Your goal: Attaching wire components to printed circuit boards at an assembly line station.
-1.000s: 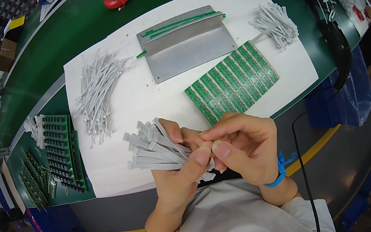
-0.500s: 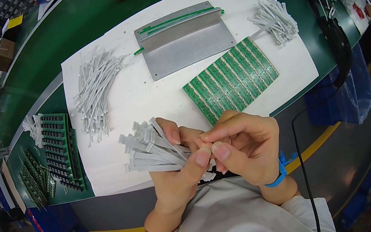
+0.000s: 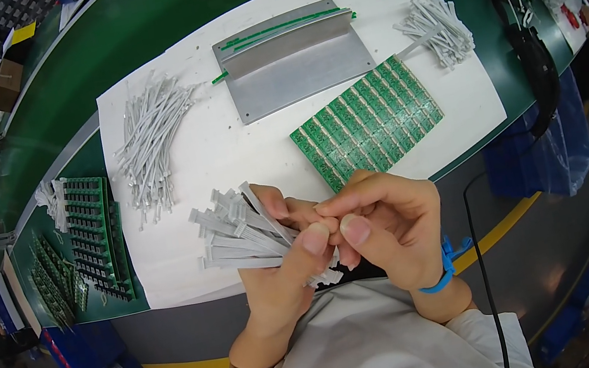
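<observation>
A bundle of white flat cables with small plug ends (image 3: pixel 239 233) fans out to the left from my left hand (image 3: pixel 286 278), which is closed around it. A few more white ends poke out below the fingers. My right hand (image 3: pixel 400 224), with a blue band at the wrist, is closed in a pinch against the left fingertips. What lies between its thumb and finger is hidden. Just beyond my hands, a green circuit board panel (image 3: pixel 370 123) lies on white paper (image 3: pixel 225 145), slightly overlapping a metal fixture's corner.
The grey metal fixture (image 3: pixel 300 82) with thin green strips along its top stands behind the panel. White cables lie in a left pile (image 3: pixel 152 146) and a right pile (image 3: pixel 437 31). Boards with black parts (image 3: pixel 91 239) stand at far left. A black cord (image 3: pixel 479 262) hangs at right.
My right thumb has drawn slightly away from the left thumb, opening a small gap between them. The bundle stays in my left hand.
</observation>
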Action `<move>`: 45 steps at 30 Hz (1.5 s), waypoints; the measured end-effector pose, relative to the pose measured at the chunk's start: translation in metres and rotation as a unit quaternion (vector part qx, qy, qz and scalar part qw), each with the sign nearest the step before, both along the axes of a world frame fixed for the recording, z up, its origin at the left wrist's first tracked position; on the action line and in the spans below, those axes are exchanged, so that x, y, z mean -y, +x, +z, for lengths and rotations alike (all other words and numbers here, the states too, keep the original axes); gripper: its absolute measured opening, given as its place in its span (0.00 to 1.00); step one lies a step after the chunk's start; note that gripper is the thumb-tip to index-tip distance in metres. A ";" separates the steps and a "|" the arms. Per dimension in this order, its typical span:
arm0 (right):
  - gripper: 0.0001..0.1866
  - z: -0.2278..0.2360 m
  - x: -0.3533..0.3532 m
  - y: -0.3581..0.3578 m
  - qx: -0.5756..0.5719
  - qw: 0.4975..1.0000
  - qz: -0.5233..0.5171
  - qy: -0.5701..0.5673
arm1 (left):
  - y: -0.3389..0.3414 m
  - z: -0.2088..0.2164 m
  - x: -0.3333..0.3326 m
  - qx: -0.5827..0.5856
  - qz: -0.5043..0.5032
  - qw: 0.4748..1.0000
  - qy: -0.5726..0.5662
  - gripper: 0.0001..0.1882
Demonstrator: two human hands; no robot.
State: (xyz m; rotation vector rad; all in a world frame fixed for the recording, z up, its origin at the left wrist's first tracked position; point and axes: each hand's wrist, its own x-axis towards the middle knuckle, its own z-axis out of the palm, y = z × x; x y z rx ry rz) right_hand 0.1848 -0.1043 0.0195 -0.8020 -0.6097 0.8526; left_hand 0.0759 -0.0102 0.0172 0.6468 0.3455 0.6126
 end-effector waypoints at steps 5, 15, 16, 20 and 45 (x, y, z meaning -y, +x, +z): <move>0.12 -0.001 0.000 -0.001 0.010 1.000 -0.003 -0.014 | 0.001 0.000 0.003 -0.013 0.019 1.000 -0.003 0.21; 0.12 -0.002 0.000 0.000 0.034 0.999 -0.016 -0.029 | 0.004 -0.002 0.003 -0.013 0.020 0.999 0.028 0.20; 0.12 -0.002 0.000 0.000 0.037 0.999 -0.016 -0.029 | 0.004 -0.002 0.003 -0.009 0.019 0.999 0.029 0.20; 0.12 -0.002 0.000 0.000 0.047 0.998 -0.023 -0.027 | 0.003 -0.004 0.003 -0.010 0.013 0.999 0.027 0.20; 0.12 -0.008 0.000 0.001 0.019 0.999 -0.012 -0.037 | 0.001 -0.013 -0.002 -0.029 -0.004 1.000 -0.010 0.21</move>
